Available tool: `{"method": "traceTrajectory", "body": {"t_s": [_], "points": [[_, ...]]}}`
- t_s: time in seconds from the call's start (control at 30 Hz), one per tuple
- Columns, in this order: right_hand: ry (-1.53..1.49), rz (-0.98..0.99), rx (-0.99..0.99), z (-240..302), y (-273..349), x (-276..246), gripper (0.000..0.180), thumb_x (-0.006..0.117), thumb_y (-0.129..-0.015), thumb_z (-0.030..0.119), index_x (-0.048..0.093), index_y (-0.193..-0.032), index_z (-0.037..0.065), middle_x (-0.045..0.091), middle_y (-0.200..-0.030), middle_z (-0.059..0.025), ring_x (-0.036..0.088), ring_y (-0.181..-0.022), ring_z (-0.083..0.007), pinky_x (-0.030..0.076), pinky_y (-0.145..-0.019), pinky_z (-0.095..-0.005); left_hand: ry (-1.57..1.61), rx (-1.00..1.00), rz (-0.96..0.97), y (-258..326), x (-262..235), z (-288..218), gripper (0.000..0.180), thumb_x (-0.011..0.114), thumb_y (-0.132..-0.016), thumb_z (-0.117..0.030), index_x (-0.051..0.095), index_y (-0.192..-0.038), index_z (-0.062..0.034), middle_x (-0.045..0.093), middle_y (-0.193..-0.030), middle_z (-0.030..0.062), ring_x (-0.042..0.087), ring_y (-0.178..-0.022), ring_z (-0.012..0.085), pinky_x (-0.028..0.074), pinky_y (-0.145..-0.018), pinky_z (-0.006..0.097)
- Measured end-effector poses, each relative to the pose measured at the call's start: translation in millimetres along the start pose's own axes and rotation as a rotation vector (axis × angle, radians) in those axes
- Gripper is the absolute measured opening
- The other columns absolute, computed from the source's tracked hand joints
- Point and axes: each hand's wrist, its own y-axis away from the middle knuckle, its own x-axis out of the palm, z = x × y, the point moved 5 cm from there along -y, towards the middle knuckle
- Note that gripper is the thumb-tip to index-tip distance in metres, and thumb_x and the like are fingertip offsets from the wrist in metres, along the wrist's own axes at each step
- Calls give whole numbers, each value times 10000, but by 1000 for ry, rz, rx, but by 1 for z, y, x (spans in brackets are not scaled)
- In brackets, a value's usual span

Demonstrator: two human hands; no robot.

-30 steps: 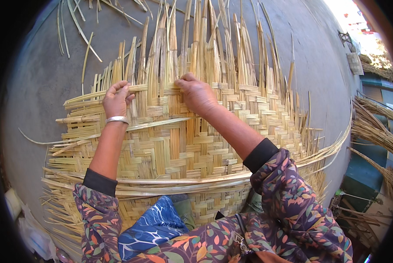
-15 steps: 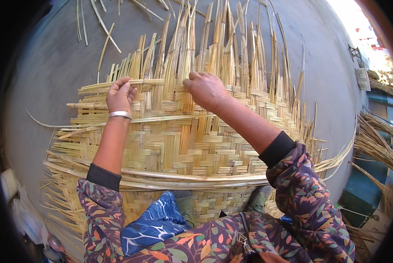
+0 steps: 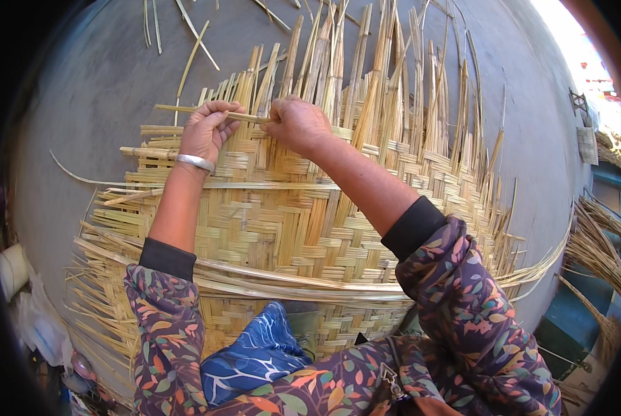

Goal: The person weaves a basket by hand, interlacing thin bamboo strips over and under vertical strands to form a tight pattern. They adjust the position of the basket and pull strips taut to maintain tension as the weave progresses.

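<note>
A large woven mat of pale bamboo strips lies on the grey ground, with many loose upright strip ends fanning out at its far edge. My left hand, with a silver bangle on the wrist, grips the left part of a horizontal bamboo strip at the weaving edge. My right hand pinches the same strip further right, among the upright ends. Both floral sleeves come in from below.
Loose bamboo strips lie on the grey concrete floor beyond the mat. A bundle of strips lies at the right by a teal object. White bags sit at the lower left. A blue cloth covers my knee.
Both hands have shifted slightly along the weaving edge and now hold a horizontal strip between them; the view has tilted a little, showing more of the mat.
</note>
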Motion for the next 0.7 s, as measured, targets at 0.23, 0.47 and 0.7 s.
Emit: {"method": "traceTrajectory", "body": {"t_s": [0.23,0.47,0.7], "points": [[42,4,77,9,3,-8,211,588,-837,289,608,-916,94,615,-955,-100,598,-923,-278,481,-754,-398,-49,9,9,-11,12,-8,145,458,-854,21,579,-895,-48,619,-1060,122,597,-1009,205,507,-840,305],[4,-155,84,3,-1,-3,190,594,-834,287,596,-826,97,621,-815,-96,599,-791,-277,463,-697,-403,-744,151,-206,-31,17,-25,178,679,-769,-136,594,-877,-23,615,-786,45,565,-668,94,477,-584,237],[-45,-216,70,2,4,-7,173,600,-823,266,594,-801,94,624,-757,-99,601,-746,-281,461,-672,-400,-1106,65,-185,-47,13,-26,226,724,-744,-211,598,-812,-36,600,-704,19,542,-610,73,442,-520,222]]}}
